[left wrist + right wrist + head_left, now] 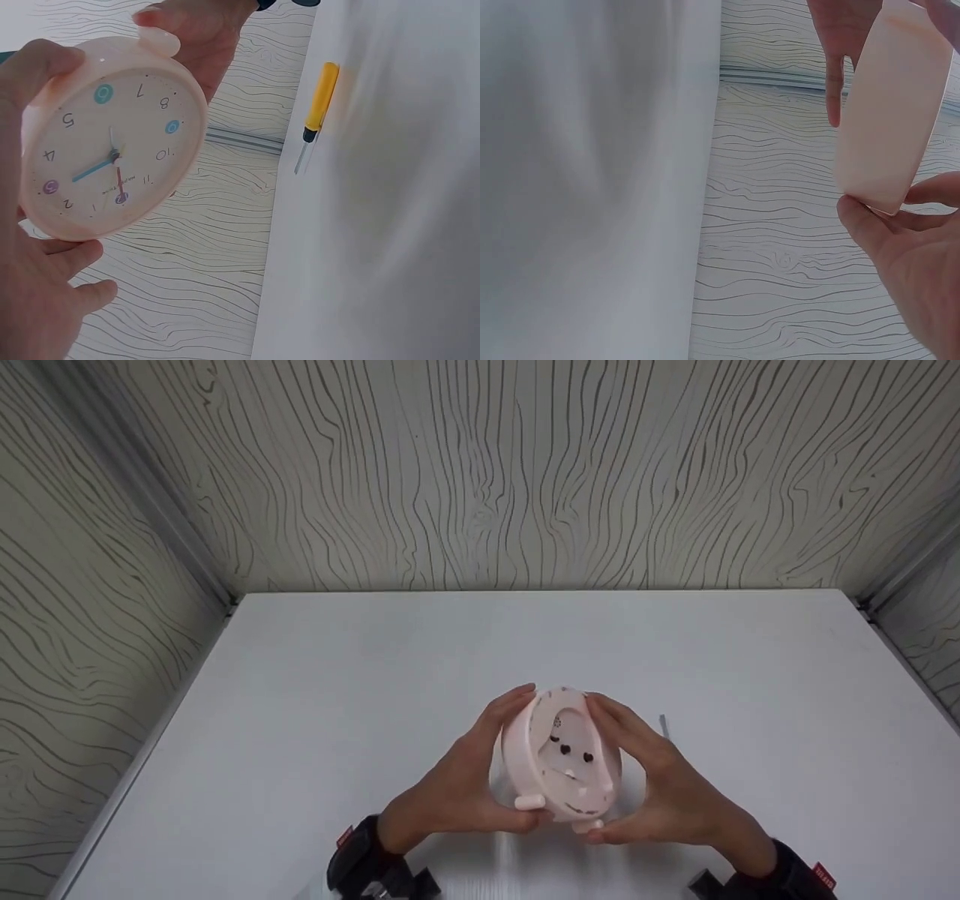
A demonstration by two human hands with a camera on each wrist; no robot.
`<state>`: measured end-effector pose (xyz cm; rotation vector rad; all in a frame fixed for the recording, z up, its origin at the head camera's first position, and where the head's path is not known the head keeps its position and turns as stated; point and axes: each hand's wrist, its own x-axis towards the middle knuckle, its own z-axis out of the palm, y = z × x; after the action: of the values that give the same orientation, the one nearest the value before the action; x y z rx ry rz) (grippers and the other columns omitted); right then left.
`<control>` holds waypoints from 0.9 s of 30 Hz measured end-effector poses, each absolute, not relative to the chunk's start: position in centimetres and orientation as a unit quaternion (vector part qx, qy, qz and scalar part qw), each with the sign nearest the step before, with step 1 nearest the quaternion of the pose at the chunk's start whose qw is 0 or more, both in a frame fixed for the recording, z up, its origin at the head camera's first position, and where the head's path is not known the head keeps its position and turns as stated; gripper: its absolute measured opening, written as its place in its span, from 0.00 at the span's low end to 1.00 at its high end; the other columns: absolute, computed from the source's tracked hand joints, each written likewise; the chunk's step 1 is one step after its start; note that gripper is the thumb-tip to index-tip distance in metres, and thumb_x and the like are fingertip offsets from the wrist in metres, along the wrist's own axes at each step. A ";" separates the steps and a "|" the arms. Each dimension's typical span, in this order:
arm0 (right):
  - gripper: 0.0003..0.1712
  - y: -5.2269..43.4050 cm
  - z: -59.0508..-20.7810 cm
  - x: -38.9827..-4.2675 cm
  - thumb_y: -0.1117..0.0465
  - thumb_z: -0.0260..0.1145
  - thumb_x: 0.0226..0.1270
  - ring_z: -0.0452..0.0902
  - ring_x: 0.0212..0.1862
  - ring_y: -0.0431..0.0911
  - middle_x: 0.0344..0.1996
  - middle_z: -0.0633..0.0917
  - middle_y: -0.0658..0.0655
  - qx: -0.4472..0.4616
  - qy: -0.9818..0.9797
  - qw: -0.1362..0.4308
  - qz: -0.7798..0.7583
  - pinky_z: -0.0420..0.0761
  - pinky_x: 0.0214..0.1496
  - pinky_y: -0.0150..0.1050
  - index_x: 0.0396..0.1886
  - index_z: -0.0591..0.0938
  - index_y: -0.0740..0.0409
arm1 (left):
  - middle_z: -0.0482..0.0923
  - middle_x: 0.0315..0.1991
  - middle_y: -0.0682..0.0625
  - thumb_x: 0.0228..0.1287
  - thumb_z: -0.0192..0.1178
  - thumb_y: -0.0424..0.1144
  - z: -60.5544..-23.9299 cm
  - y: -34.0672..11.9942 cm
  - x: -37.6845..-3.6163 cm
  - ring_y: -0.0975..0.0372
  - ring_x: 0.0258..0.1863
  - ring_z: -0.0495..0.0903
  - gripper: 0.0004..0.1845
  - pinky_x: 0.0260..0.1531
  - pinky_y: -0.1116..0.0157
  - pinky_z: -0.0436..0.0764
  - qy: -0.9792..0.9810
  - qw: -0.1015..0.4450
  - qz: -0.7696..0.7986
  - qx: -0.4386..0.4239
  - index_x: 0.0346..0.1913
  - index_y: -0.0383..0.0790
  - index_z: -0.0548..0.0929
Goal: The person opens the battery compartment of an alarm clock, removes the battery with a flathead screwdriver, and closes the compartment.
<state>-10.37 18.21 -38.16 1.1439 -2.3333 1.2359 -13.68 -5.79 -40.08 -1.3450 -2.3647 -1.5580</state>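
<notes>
A pale pink round alarm clock (517, 754) is held up over the table between both hands, its back turned to the head camera. The back has a recess with several dark knobs, and two stubby feet point down. My left hand (469, 776) grips one side, fingers along the top and thumb by a foot (529, 802). On the opposite side my right hand (667, 780) holds it the same way, thumb at the other foot. In the left wrist view the numbered dial (112, 150) shows, upside down, with a blue hand and a red hand.
A screwdriver (323, 97) with a yellow handle lies on the white table (360, 675); in the head view only its metal shaft (664, 726) shows past my right hand. Wood-grain patterned panels (480, 472) stand around the table at the back and sides.
</notes>
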 end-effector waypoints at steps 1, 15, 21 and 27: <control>0.66 18.3 -38.1 -10.4 0.52 0.82 0.25 0.62 0.64 0.55 0.63 0.63 0.66 0.392 -0.806 0.133 0.422 0.59 0.64 0.26 0.66 0.57 0.71 | 0.50 0.69 0.53 0.39 0.71 0.49 -39.6 -5.8 -13.5 0.62 0.67 0.56 0.55 0.62 0.56 0.64 -0.753 0.003 -0.498 -0.430 0.69 0.45 0.48; 0.67 18.9 -38.8 -10.5 0.48 0.81 0.25 0.62 0.64 0.51 0.65 0.63 0.59 0.365 -0.838 0.127 0.385 0.63 0.62 0.28 0.68 0.57 0.63 | 0.59 0.66 0.56 0.39 0.70 0.48 -37.9 -5.9 -12.9 0.65 0.63 0.63 0.53 0.61 0.60 0.66 -0.761 0.008 -0.487 -0.427 0.68 0.45 0.50; 0.65 18.6 -37.7 -10.1 0.48 0.81 0.27 0.63 0.63 0.54 0.64 0.63 0.63 0.365 -0.841 0.127 0.377 0.63 0.61 0.25 0.67 0.58 0.65 | 0.57 0.65 0.61 0.38 0.69 0.57 -40.4 -5.8 -13.9 0.68 0.62 0.63 0.56 0.59 0.62 0.68 -0.782 -0.003 -0.467 -0.412 0.69 0.52 0.47; 0.65 18.6 -37.6 -10.0 0.46 0.80 0.28 0.64 0.62 0.53 0.65 0.63 0.62 0.360 -0.852 0.128 0.359 0.65 0.60 0.27 0.67 0.59 0.63 | 0.56 0.64 0.61 0.36 0.67 0.62 -41.3 -5.7 -14.3 0.70 0.60 0.63 0.57 0.60 0.61 0.67 -0.806 0.018 -0.425 -0.411 0.69 0.52 0.47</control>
<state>-9.97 18.61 -37.59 1.0475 -2.4768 1.0437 -14.28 -5.73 -41.29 -1.2752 -2.5045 -1.3201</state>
